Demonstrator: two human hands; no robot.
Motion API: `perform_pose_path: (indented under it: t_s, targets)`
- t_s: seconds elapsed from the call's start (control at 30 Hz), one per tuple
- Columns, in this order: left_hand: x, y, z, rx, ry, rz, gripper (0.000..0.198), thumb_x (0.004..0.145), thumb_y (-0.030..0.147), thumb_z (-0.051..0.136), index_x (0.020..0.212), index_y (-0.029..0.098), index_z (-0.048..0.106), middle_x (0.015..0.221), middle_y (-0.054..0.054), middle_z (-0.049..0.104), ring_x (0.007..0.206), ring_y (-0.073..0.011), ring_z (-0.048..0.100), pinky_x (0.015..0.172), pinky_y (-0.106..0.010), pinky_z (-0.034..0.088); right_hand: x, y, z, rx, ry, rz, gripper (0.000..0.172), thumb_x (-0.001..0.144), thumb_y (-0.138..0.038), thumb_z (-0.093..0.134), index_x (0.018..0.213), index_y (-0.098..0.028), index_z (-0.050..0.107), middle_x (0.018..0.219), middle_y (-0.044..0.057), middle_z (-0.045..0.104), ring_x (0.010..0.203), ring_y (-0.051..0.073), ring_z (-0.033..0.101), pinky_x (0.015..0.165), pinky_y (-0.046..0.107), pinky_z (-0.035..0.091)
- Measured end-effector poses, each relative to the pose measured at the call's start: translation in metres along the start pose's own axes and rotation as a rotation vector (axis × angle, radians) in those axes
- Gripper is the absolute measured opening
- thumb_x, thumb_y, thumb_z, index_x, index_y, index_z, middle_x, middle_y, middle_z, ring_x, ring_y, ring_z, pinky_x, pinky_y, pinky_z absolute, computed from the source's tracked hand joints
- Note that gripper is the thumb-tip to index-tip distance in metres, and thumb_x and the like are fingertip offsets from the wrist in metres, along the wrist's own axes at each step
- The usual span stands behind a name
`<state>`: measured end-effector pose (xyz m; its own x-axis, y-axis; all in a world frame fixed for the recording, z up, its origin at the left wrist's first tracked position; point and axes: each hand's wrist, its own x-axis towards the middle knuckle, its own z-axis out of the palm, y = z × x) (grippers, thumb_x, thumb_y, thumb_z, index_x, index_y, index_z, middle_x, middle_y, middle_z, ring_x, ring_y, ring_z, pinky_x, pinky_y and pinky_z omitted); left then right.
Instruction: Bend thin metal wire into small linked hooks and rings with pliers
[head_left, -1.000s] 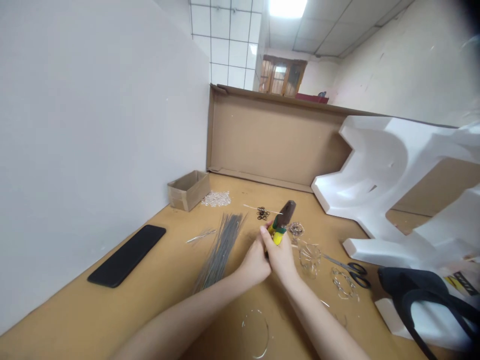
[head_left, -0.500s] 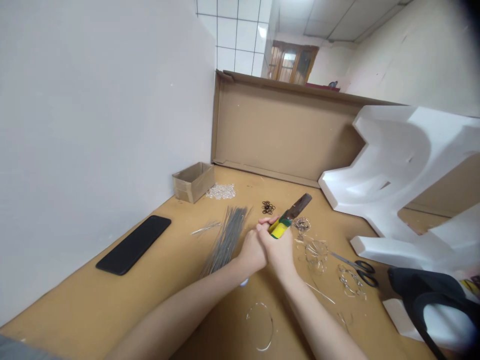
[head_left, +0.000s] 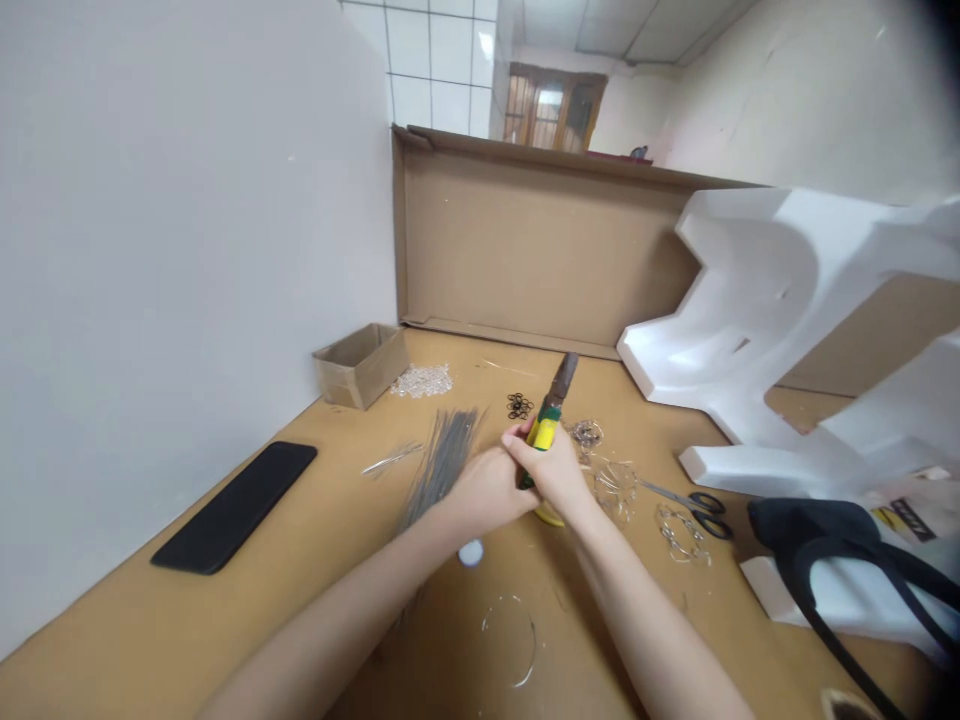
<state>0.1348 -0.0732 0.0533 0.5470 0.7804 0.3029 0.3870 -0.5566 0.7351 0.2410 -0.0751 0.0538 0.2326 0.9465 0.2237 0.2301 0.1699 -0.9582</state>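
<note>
My right hand (head_left: 556, 468) is shut on pliers with yellow and green handles (head_left: 544, 432), their dark jaws pointing up and away. Close against it, my left hand (head_left: 487, 487) is closed at the pliers' handles; whatever its fingers hold is hidden. A bundle of straight grey wires (head_left: 444, 455) lies beside my left hand, partly under that forearm. Between my forearms a thin wire ring (head_left: 534, 640) rests on the table. Small black rings (head_left: 518, 406) lie beyond my hands. To the right are looped wire pieces (head_left: 615, 488) and a beaded wire ring (head_left: 681, 535).
Black-handled scissors (head_left: 709, 512) lie right of the wires. White foam packing (head_left: 705, 380) and a black strap (head_left: 817, 550) stand further right. Clear beads (head_left: 422, 380) lie by a small cardboard box (head_left: 360, 368). A black flat case (head_left: 236, 508) is at left, a white disc (head_left: 471, 552) near my left wrist.
The pliers have turned more upright, and their lower yellow handle now shows. My left hand has drawn slightly back from the right. A thin wire now shows near the back; the view has shifted right.
</note>
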Motion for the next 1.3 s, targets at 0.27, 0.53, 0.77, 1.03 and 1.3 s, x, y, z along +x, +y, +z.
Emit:
perform_pose_path:
  t_s: [0.27,0.53,0.77,1.03,1.3]
  targets:
    - [-0.013,0.023,-0.064,0.339,0.384,0.211,0.022,0.084,0.029,0.043,0.098,0.019,0.056,0.103,-0.006,0.060,0.100,-0.0196,0.052,0.089,-0.035,0.039,0.008,-0.007,-0.028,-0.252,-0.177,-0.025,0.019,0.060,-0.026,0.061,0.072,-0.020,0.047,0.060,-0.007,0.048,0.055,0.011,0.042,0.054,0.023,0.035]
    - [0.002,-0.003,-0.058,0.263,0.266,0.137,0.026,0.086,0.029,0.040,0.107,0.019,0.053,0.101,-0.006,0.064,0.095,-0.0191,0.057,0.085,-0.034,0.042,0.004,-0.009,-0.025,-0.224,-0.376,-0.055,0.020,0.059,-0.016,0.054,0.078,-0.020,0.050,0.064,-0.006,0.048,0.058,0.011,0.043,0.054,0.022,0.035]
    - [-0.001,0.000,-0.056,0.086,0.298,0.018,0.018,0.086,0.028,0.038,0.089,0.019,0.054,0.072,-0.001,0.064,0.063,-0.0124,0.060,0.062,-0.023,0.045,0.002,-0.011,-0.022,-0.400,-0.359,-0.081,0.020,0.059,-0.018,0.054,0.079,-0.021,0.050,0.063,-0.006,0.048,0.058,0.012,0.042,0.054,0.022,0.034]
    - [0.000,0.001,-0.053,-0.069,0.290,0.018,0.016,0.086,0.025,0.039,0.083,0.018,0.053,0.068,0.001,0.061,0.054,-0.0093,0.057,0.057,-0.021,0.044,0.003,-0.013,-0.028,-0.689,-0.113,-0.188,0.025,0.059,-0.019,0.054,0.084,-0.022,0.054,0.061,-0.003,0.051,0.054,0.013,0.041,0.054,0.024,0.030]
    - [0.003,-0.001,-0.055,-0.340,0.179,0.022,0.019,0.085,0.031,0.042,0.083,0.016,0.053,0.066,0.000,0.058,0.057,-0.0092,0.056,0.056,-0.021,0.045,0.002,-0.017,-0.041,0.091,-0.712,0.167,0.030,0.060,-0.024,0.055,0.090,-0.020,0.053,0.065,-0.005,0.050,0.049,0.009,0.041,0.049,0.022,0.035]
